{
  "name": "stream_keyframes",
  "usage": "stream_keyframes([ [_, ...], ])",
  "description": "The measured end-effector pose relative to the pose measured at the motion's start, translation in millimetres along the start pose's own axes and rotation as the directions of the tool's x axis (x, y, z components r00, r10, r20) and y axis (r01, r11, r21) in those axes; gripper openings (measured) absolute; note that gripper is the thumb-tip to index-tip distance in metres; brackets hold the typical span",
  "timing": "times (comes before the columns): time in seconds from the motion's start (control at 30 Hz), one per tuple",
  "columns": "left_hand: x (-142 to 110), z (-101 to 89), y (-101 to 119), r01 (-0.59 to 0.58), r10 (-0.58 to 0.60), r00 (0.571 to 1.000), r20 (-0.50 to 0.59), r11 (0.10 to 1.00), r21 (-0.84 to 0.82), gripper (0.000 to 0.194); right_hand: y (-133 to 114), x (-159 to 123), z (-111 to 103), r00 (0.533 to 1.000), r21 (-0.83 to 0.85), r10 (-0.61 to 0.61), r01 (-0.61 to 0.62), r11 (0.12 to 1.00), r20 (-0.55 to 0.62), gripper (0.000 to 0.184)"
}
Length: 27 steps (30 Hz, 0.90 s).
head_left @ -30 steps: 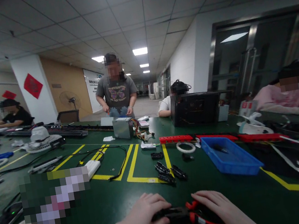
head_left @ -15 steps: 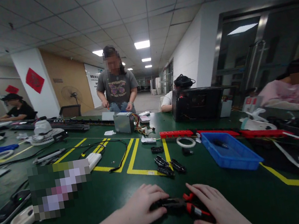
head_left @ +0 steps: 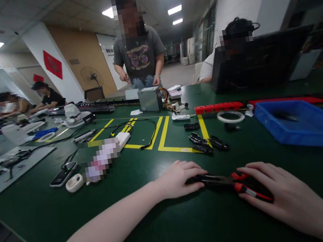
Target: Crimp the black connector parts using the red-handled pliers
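My right hand (head_left: 280, 185) is closed around the red-and-black handles of a pair of pliers (head_left: 252, 193). The pliers' jaws point left, toward my left hand (head_left: 177, 179). Between its thumb and fingers, that hand holds a small black part (head_left: 193, 179), mostly covered by the fingers. The jaws reach this part, but whether they grip it I cannot tell. Just beyond my hands lie several similar-looking black parts (head_left: 202, 148), beside the yellow tape on the green table (head_left: 142, 227).
A blue tray (head_left: 309, 135) stands at the right. Farther back are a white ring (head_left: 230, 116), red strips (head_left: 218, 107) and a metal power supply box (head_left: 150, 99) with wires. A black device with a green light (head_left: 64, 174) lies left. A person (head_left: 138, 54) stands across the table.
The camera view has swung left and tilted down, so the scene sits farther right and higher. Both hands keep hold of the black part and the pliers.
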<state>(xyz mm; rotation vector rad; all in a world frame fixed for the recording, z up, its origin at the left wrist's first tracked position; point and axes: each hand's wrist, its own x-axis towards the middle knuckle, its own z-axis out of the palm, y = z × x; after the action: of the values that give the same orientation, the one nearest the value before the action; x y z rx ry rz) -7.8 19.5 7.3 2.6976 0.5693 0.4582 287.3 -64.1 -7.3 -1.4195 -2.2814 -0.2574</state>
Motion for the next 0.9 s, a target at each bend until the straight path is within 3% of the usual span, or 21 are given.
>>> stream_keyframes([
  [0.13, -1.1, -0.5, -2.9, -0.02, 0.02, 1.0, 0.004, 1.0, -0.004, 0.035, 1.4, 0.3, 1.1, 0.989, -0.079, -0.116, 0.109, 0.991, -0.09, 0.046],
  [0.3, -0.9, -0.9, -6.9, 0.011, -0.009, 1.0, 0.027, 0.999, -0.043, 0.034, -0.9, 1.5, 0.8, 0.982, -0.057, -0.127, 0.12, 0.991, -0.143, 0.045],
  [0.67, -1.7, 1.3, -10.3, 0.039, -0.047, 0.998, -0.031, 0.976, -0.216, 0.046, -8.2, 1.0, -3.0, 0.993, -0.065, -0.107, 0.103, 0.992, -0.053, 0.04],
  [0.9, -1.0, 2.1, -13.8, 0.058, -0.055, 0.998, 0.019, 0.969, -0.242, 0.034, -10.1, 3.3, -3.6, 0.992, -0.062, -0.107, 0.103, 0.993, -0.062, 0.041],
])
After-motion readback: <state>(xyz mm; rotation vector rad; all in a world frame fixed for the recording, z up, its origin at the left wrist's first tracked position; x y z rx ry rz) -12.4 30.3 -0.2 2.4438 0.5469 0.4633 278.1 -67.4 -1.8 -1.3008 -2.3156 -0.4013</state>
